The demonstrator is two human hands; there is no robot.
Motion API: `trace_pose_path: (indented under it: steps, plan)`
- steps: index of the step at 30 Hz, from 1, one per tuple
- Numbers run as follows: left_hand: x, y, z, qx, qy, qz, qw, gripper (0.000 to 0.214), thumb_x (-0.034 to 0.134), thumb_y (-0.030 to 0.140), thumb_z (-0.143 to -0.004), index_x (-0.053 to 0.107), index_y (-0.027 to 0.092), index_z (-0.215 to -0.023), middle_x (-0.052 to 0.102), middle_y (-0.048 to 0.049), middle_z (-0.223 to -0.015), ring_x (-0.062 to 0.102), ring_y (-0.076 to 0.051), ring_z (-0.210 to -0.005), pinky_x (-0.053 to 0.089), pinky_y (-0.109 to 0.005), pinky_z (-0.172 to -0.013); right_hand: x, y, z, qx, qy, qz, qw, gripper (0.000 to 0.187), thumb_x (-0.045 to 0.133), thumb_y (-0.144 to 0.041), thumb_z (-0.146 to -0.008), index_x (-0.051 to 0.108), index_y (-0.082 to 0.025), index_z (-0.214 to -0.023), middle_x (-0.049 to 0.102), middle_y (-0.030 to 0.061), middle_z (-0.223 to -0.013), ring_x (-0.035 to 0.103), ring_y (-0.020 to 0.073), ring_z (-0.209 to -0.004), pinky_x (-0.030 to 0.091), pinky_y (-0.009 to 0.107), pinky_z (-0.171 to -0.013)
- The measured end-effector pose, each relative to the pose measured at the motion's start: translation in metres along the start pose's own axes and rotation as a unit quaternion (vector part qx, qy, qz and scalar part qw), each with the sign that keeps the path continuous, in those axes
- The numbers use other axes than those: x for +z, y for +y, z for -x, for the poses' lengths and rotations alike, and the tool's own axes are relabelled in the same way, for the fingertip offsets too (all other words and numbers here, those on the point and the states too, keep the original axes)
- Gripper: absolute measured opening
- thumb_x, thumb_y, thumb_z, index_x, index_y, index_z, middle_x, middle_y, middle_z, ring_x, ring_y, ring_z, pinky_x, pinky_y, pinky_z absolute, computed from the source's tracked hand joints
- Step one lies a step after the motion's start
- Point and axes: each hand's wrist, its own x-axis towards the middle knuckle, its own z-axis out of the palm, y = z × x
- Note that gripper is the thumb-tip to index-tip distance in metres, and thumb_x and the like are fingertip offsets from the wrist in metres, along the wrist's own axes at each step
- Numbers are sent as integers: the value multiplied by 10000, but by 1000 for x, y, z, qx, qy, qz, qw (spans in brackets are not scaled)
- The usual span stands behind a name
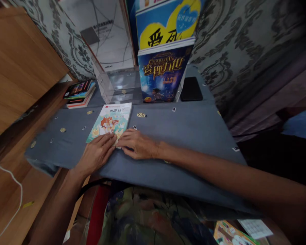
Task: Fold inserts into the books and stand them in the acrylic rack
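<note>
A thin paperback book [109, 119] with a white and green illustrated cover lies flat on the cloth-covered table [183, 136]. Across its lower left part rests my left hand [99, 151], open, with the fingers lying flat and close together on the cover. My right hand [136, 144] is at the book's lower right corner, fingers bent and closed on that edge. The fingertips of both hands nearly meet near the bottom of the cover, which they partly hide.
A clear acrylic stand [121, 97] at the back holds upright books, including a dark blue one [165, 76]. Beside it lies a black phone-like device [191, 89]. Several stacked books [80, 93] are at the back left. A white cable [16, 182] lies at far left.
</note>
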Motion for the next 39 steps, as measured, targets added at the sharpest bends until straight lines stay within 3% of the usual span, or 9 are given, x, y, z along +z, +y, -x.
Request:
trace_pose_path:
  steps: [5, 10, 15, 22, 29, 39]
  plan:
    - [1, 1, 1, -10, 12, 23, 1000, 368, 422, 293, -1028, 629, 198, -1317, 672, -117, -1309, 624, -251, -1215, 531, -441, -1029, 2, -13, -1, -49, -63, 152, 985, 177, 483, -174, -977, 657, -151, -954, 703, 93, -924, 587, 229, -968, 445, 377, -944]
    - [4, -6, 1, -29, 29, 68, 997, 346, 412, 277, -1039, 641, 219, -1293, 682, -97, -1292, 631, -217, -1195, 518, -415, -1018, 7, -19, 1, -60, -70, 181, 979, 139, 502, -157, -969, 638, -143, -944, 679, 97, -893, 568, 238, -951, 440, 374, -886]
    - [14, -37, -8, -86, 4, 70, 994, 390, 390, 362, -1046, 592, 247, -1359, 611, -94, -1409, 561, -239, -1307, 462, -473, -1078, 0, -19, 0, -40, -82, 150, 984, 107, 532, -180, -959, 632, -156, -929, 692, 77, -916, 570, 232, -968, 436, 358, -887]
    - [37, -85, -39, -208, 16, 63, 976, 470, 386, 416, -1020, 562, 168, -1378, 554, -149, -1445, 541, -272, -1326, 432, -476, -1123, -9, -13, -2, -16, -91, 96, 991, 85, 569, -178, -932, 643, -172, -974, 719, 75, -975, 585, 220, -998, 425, 366, -960]
    - [47, -83, -59, -252, 46, 5, 967, 403, 391, 330, -1016, 591, 172, -1328, 632, -163, -1298, 616, -283, -1193, 504, -477, -1018, -13, 1, 2, 28, -64, 27, 997, 190, 527, -120, -930, 665, -187, -1043, 735, 81, -1037, 610, 207, -1069, 395, 399, -1035]
    - [47, -80, -58, -255, 65, 5, 965, 393, 393, 306, -1019, 592, 161, -1326, 637, -171, -1298, 621, -285, -1178, 518, -475, -992, -21, 9, 1, 158, -2, 9, 987, 250, 499, -169, -984, 656, -187, -1178, 713, 115, -1220, 594, 238, -1209, 423, 458, -1058]
